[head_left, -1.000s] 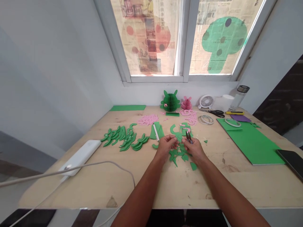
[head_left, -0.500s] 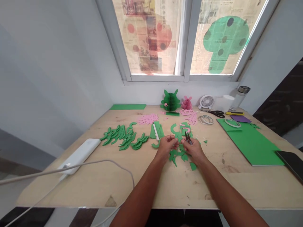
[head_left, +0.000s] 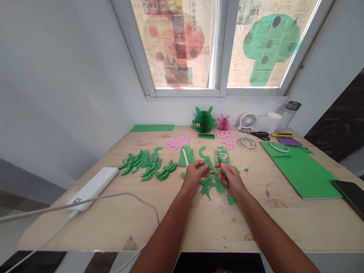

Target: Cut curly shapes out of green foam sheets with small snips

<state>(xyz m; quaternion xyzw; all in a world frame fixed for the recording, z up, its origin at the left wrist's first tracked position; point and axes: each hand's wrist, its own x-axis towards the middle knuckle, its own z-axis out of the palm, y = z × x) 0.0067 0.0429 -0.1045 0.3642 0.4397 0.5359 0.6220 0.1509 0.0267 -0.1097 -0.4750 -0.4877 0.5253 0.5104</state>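
My left hand (head_left: 194,174) pinches a curved green paper cut-out (head_left: 205,156) that rises from its fingers. My right hand (head_left: 231,177) is closed round small dark snips (head_left: 222,169), whose tip points at the cut-out's lower end. Both hands rest over a litter of green paper scraps (head_left: 214,186) on the wooden table (head_left: 176,216). Behind the hands lie more green and pink curved shapes (head_left: 223,153) and a folded green piece with a white strip (head_left: 186,156).
A row of green cut-outs (head_left: 146,163) lies left, pink cut-outs (head_left: 176,142) behind. A white power strip (head_left: 95,186) and cable sit front left. Green sheets (head_left: 301,170), tape rolls (head_left: 248,143), scissors (head_left: 260,135), a fan (head_left: 248,121), paper models (head_left: 204,121) and a phone (head_left: 351,193) stand right and back.
The green cut-out in my left hand has turned and lifted up and left. The snips in my right hand have tipped down from upright towards the cut-out.
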